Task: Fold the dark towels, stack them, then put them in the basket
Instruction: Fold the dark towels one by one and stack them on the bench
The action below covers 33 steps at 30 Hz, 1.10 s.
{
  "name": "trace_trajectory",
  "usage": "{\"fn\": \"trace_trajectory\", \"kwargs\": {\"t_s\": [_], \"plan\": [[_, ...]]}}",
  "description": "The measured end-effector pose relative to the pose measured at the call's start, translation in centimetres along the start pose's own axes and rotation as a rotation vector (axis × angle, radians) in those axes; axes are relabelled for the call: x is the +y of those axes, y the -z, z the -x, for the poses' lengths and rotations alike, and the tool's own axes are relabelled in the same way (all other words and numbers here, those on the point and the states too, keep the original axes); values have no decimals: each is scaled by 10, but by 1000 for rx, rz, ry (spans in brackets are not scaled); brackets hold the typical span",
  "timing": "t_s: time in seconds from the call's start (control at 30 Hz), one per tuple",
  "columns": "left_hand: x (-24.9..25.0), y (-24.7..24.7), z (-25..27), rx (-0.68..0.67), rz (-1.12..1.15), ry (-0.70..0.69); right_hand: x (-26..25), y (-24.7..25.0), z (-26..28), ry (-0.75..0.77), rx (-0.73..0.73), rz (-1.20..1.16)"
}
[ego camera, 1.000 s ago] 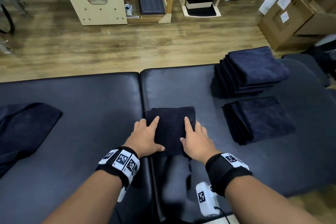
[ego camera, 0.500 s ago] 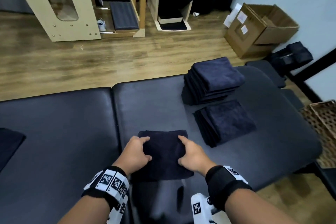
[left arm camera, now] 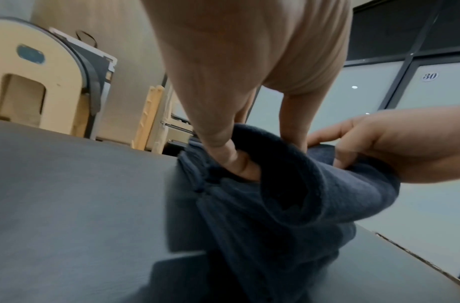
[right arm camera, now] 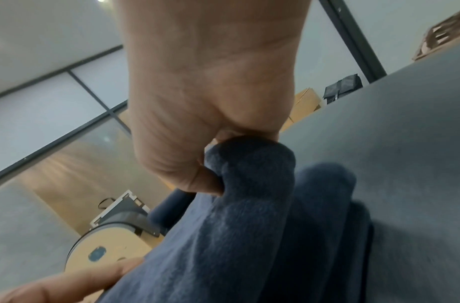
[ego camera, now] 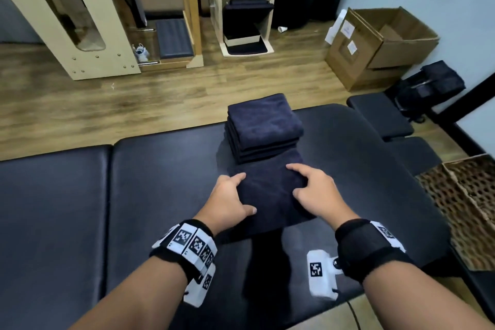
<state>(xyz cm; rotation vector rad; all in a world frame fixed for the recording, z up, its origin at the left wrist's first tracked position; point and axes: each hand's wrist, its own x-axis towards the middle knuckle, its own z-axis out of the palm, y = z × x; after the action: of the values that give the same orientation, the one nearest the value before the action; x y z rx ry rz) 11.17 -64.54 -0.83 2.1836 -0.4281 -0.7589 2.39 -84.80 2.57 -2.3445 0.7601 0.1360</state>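
Folded towel (ego camera: 270,195) now lifted beside stack (ego camera: 263,126); left hand (ego camera: 227,202), right hand (ego camera: 316,193) gripping its sides

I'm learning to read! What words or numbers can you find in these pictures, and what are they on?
"30": on a small round sign on the glass wall, seen from the left wrist.
White labels on the cardboard box: too small to read.
Wristband tags: black-and-white square patterns, no words.

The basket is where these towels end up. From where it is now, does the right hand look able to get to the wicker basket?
Probably yes: the wicker basket sits at the table's right end with nothing between, but the right hand grips the folded towel.
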Motion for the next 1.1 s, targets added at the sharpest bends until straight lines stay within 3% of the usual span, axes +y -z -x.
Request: {"fn": "trace_trajectory", "kwargs": {"t_s": [0.1, 0.2, 0.27, 0.37, 0.43, 0.5, 0.57, 0.67, 0.8, 0.87, 0.93, 1.0, 1.1], "plan": [[28, -27, -15, -31, 7, 18, 31, 20, -23, 9, -13, 23], [38, -45, -24, -20, -104, 68, 53, 17, -39, 41, -104, 305], [39, -52, -25, 24, -277, 46, 60, 8, -40, 190, -55, 549], [45, -56, -30, -113, -467, -55, 64, -3, -40, 428, -57, 497], [47, -54, -37, -181, -424, -7, 67, -11, -41, 349, -205, 447], [45, -52, -44, -140, -354, 36, 74, -18, -41, 262, -283, 495], [40, -57, -46, -140, -379, 28, 80, -24, -39, 263, -281, 545], [31, -67, -39, -206, -588, 4, 85, -30, -40, 281, -276, 598], [25, -64, -36, -191, -472, 59, 72, -31, -48, 249, -318, 596], [27, -57, -36, -107, -366, 84, 64, -29, -52, 185, -245, 476], [27, -53, -34, -2, -254, 94, 62, -24, -59, 19, -84, 263], [24, -55, -31, 13, -136, 108, 65, -20, -63, -86, -88, 189], [17, -61, -29, 48, -40, 123, 64, -17, -58, 6, -70, 242]]}}
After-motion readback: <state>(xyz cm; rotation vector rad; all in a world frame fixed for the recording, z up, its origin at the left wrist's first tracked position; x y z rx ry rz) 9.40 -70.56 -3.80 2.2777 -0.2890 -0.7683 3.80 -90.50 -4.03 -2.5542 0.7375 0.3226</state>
